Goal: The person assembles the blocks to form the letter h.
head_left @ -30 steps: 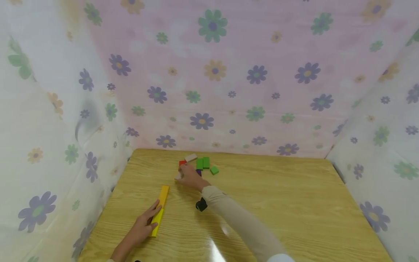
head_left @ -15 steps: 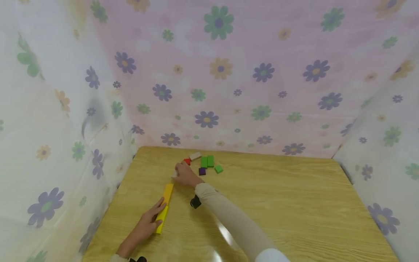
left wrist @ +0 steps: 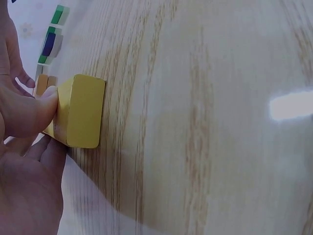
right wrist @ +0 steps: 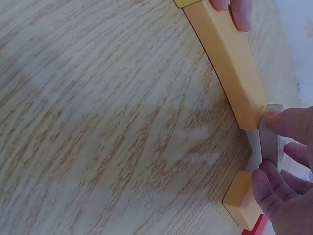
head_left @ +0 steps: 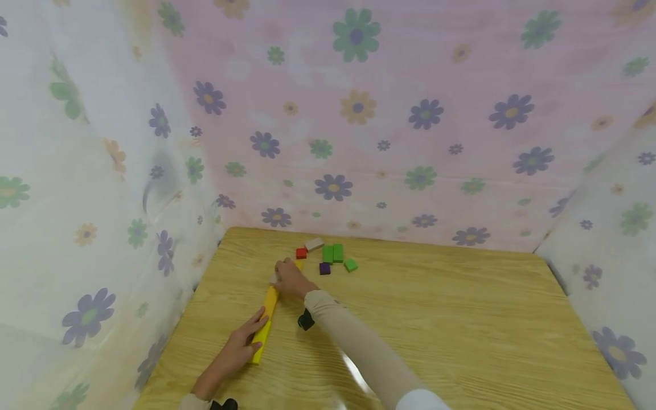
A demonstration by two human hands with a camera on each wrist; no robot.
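Observation:
In the head view, my left hand [head_left: 237, 347] holds a long yellow block [head_left: 259, 343] lying on the table, its thumb and fingers on opposite sides. An orange block [head_left: 270, 302] lies in line with the yellow one, end to end. My right hand [head_left: 293, 279] pinches a pale block [right wrist: 270, 139] between thumb and fingers at the orange block's far end. From the right wrist view, the pale block looks set near that end; contact is uncertain. A shorter orange block [right wrist: 240, 198] lies beside the right fingertips.
Behind the right hand lie a red block [head_left: 301, 253], a beige block [head_left: 315, 245], two green blocks [head_left: 333, 254], a small green piece [head_left: 351, 265] and a purple block [head_left: 325, 269]. Flowered sheets [head_left: 384, 114] enclose the wooden table [head_left: 461, 319] at the back and sides.
My right hand has brought the pale block away from the loose blocks to the orange block's far end. The red and purple blocks show more fully. My left hand stays on the yellow block.

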